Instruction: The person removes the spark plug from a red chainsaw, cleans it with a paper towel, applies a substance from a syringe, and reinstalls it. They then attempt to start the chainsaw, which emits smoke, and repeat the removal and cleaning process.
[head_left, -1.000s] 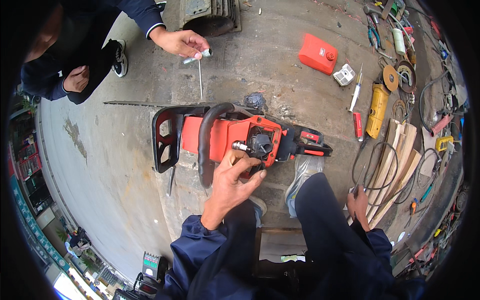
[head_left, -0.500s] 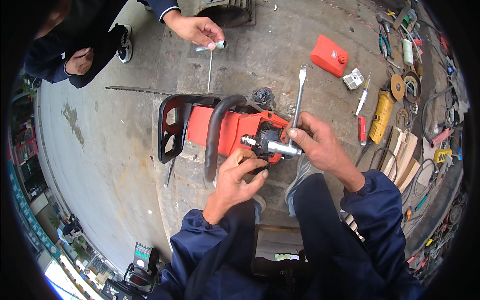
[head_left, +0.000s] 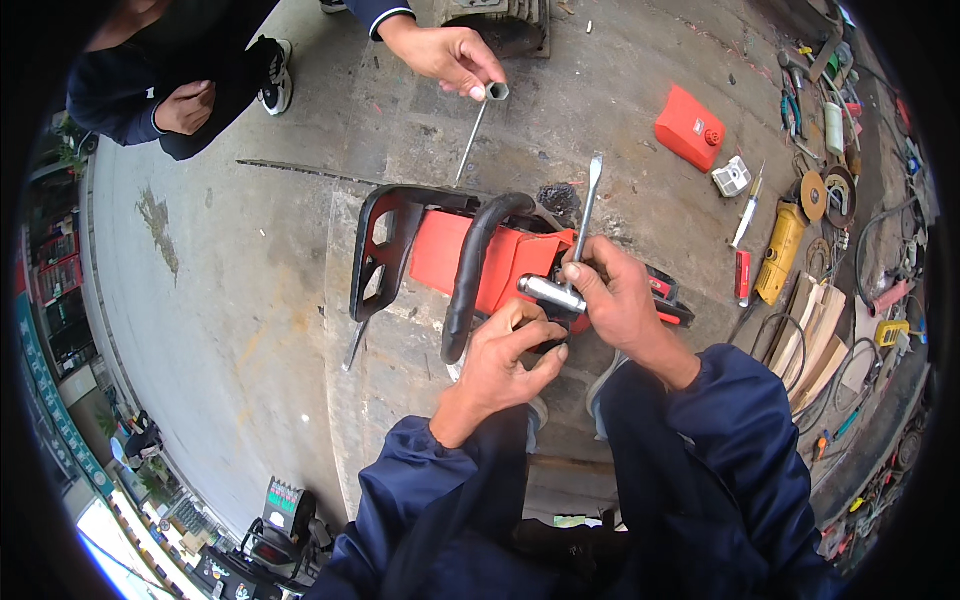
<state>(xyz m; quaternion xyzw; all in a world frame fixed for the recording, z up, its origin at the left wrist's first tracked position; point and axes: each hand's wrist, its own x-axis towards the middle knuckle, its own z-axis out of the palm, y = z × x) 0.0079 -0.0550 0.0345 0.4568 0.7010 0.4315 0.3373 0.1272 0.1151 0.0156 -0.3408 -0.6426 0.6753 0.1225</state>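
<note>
An orange chainsaw [head_left: 448, 250] with a black front guard [head_left: 360, 270] and wrap handle lies on the concrete between my knees. My right hand [head_left: 625, 305] is closed on a T-shaped socket wrench [head_left: 596, 185], whose chrome socket end [head_left: 548, 292] sits over the saw's spark plug area and hides the plug. My left hand [head_left: 510, 365] is closed at the engine's near side, its fingertips around a small dark piece that I cannot make out. Across the saw, a co-worker's hand [head_left: 445, 55] holds a short metal tube [head_left: 497, 92] with a thin rod through it.
The co-worker's other hand [head_left: 188, 108] is at upper left. To the right lie an orange plastic cover [head_left: 688, 128], a white part [head_left: 731, 176], a syringe [head_left: 748, 210], an angle grinder [head_left: 779, 250], wood strips [head_left: 800, 340] and scattered tools. A ribbed metal block [head_left: 495, 28] is beyond.
My right hand has come up from beside the wood strips with the wrench and brought its socket onto the plug area. The co-worker's hand and tube have shifted right in view.
</note>
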